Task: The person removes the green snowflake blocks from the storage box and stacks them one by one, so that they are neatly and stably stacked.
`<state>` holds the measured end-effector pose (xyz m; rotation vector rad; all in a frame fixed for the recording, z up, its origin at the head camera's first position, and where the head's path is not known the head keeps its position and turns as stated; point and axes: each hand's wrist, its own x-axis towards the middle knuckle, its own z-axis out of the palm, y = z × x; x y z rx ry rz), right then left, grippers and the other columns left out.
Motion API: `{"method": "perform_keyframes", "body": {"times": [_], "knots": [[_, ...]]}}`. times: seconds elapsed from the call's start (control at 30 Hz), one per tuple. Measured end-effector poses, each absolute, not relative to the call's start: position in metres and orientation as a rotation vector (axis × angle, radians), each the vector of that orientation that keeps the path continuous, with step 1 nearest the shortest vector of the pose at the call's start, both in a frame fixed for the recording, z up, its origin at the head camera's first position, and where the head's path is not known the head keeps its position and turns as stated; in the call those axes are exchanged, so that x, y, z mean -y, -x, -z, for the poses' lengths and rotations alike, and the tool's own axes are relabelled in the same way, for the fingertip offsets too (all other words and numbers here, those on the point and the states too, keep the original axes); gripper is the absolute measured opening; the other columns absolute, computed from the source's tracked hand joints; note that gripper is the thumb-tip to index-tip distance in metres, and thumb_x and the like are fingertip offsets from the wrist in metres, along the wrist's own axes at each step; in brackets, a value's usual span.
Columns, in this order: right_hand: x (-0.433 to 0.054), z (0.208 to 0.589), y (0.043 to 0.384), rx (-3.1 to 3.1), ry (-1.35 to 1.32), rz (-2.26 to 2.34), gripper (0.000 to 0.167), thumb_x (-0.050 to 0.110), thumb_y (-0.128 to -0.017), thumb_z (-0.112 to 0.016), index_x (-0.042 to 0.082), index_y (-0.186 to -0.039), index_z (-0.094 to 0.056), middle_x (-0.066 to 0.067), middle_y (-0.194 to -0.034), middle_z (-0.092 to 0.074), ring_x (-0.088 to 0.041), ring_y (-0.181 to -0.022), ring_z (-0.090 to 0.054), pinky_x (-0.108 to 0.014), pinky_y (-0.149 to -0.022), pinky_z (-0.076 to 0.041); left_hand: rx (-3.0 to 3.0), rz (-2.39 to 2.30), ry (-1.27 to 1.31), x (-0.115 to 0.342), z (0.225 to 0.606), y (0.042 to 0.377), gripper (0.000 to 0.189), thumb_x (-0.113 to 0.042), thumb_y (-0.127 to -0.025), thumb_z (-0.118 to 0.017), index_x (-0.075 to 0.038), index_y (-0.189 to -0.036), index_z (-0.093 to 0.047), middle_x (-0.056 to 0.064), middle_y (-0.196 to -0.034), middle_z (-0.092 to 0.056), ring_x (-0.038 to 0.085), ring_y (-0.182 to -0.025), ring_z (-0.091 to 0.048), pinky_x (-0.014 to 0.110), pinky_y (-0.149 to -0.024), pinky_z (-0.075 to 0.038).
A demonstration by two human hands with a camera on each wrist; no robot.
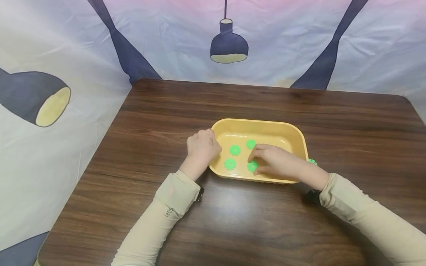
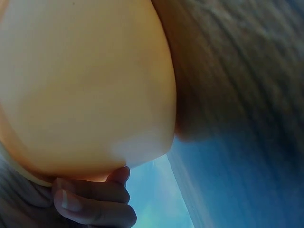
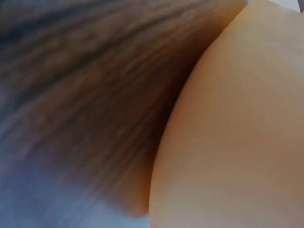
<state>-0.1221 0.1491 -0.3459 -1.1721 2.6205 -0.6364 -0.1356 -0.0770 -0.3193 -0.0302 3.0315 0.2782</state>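
Note:
A yellow plastic basin [image 1: 259, 125] sits on the table with several green notched plastic discs [image 1: 235, 150] lying flat in it. At the basin's left end my left hand [image 1: 203, 146] grips the rim; the left wrist view shows its fingers [image 2: 97, 202] curled against the outer wall [image 2: 95, 95]. My right hand [image 1: 274, 159] reaches over the right side into the basin. Its thumb and fingertip meet opposite edges of one green disc [image 1: 252, 166] near the bottom. Only the basin's outer wall [image 3: 232, 133] and the table show in the right wrist view, without the hand.
Another green disc [image 1: 312, 162] shows just outside the basin's right end, partly hidden by it. The dark wooden table [image 1: 159, 111] extends around the basin. Behind and to the left hangs a printed cloth [image 1: 179, 40].

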Motion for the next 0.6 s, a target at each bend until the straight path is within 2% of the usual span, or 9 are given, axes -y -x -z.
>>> {"method": "perform_keyframes", "body": {"times": [0.27, 0.6], "knots": [[-0.1479, 0.3466, 0.1195, -2.646, 1.213, 0.65, 0.026, 0.019, -0.077, -0.076, 0.013, -0.098, -0.063, 0.006, -0.095, -0.06, -0.007, -0.08, -0.053, -0.029, -0.074, -0.047, -3.018, -0.261, 0.036, 0.077, 0.3183, 0.1362, 0.011, -0.013, -0.074, -0.052, -0.012, -0.063, -0.052, 0.005, -0.063, -0.057, 0.022, -0.059, -0.056, 0.038, -0.056, -0.046], [-0.1495, 0.3463, 0.1209, -2.626, 1.313, 0.68, 0.02, 0.018, -0.077, -0.072, 0.013, -0.096, -0.066, 0.005, -0.092, -0.061, -0.006, -0.079, -0.056, -0.027, -0.073, -0.048, -3.029, -0.257, 0.028, 0.0767, 0.3188, 0.1353, 0.011, -0.014, -0.075, -0.051, -0.012, -0.064, -0.053, 0.005, -0.065, -0.057, 0.023, -0.061, -0.057, 0.04, -0.059, -0.047]]}}
